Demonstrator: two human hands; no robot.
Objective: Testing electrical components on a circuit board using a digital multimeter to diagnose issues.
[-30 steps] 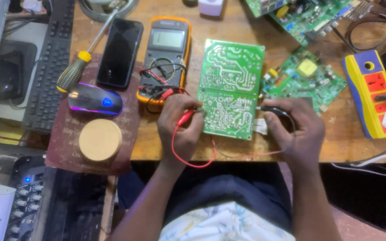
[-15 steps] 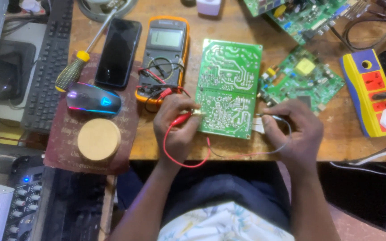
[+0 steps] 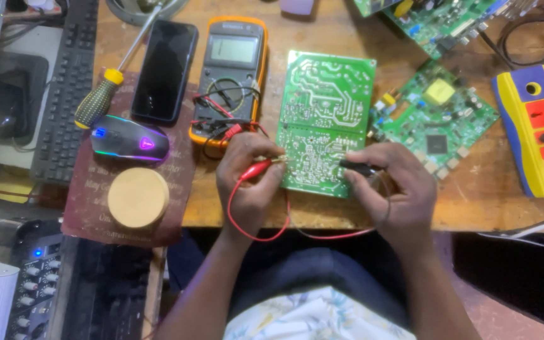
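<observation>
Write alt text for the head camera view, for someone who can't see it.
A person's left hand presses a red probe and the right hand a black probe onto a green circuit board on a wooden desk. An orange multimeter, phone, screwdriver and lit mouse lie to the left.

The person's forearms were bare, with no sleeve, watch or bracelet showing up to the bottom edge of the view. The left hand point(image 3: 250, 179) and the right hand point(image 3: 395, 189) wore no gloves and no rings that could be made out. Over the lap lay dark blue trousers point(image 3: 322, 271), plain and slightly creased. Below them, at the lower edge, showed the hem of a pale, whitish shirt point(image 3: 313, 318) printed with faint leaf shapes in soft blue and yellow.
</observation>
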